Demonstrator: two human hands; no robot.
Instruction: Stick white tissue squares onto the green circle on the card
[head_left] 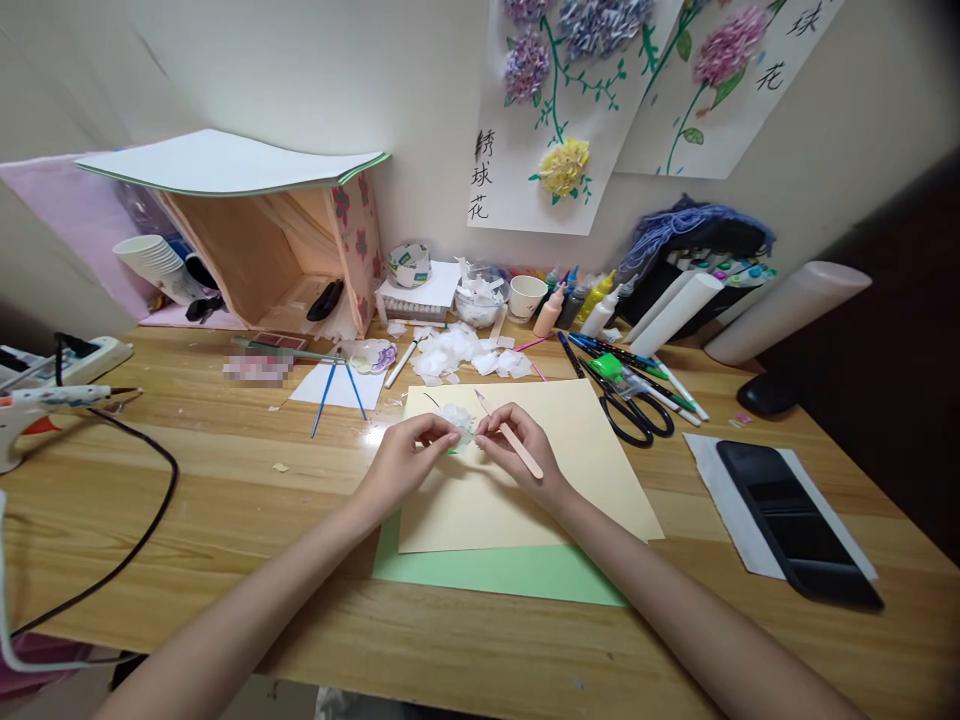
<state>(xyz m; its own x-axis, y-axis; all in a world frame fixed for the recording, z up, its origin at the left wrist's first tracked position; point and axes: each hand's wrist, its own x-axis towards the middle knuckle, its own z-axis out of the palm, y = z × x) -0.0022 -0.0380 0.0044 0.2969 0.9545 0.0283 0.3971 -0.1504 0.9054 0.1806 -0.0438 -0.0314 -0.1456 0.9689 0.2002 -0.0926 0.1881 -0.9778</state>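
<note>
My left hand (412, 455) is closed in a pinch on a small thin piece of white paper (466, 436). The fingertips of my right hand (525, 450) meet at the other side of that piece. A slim pale wooden stick (516, 440) with a dark pointed tip rests in my right hand, slanting up to the left. Just beyond the fingers, a ruffled white paper flower (454, 413) lies on a cream sheet (600, 480). A dark curved line and a bit of green show beside it. Below the cream sheet lies a light green sheet (495, 575).
Torn white tissue (457, 350) is heaped behind the sheets. Black-handled scissors (637, 418), pens (675, 395) and a phone (799, 520) lie to the right. On the left are a glue gun (45, 400) with its black cable (169, 490) and an open box (285, 250).
</note>
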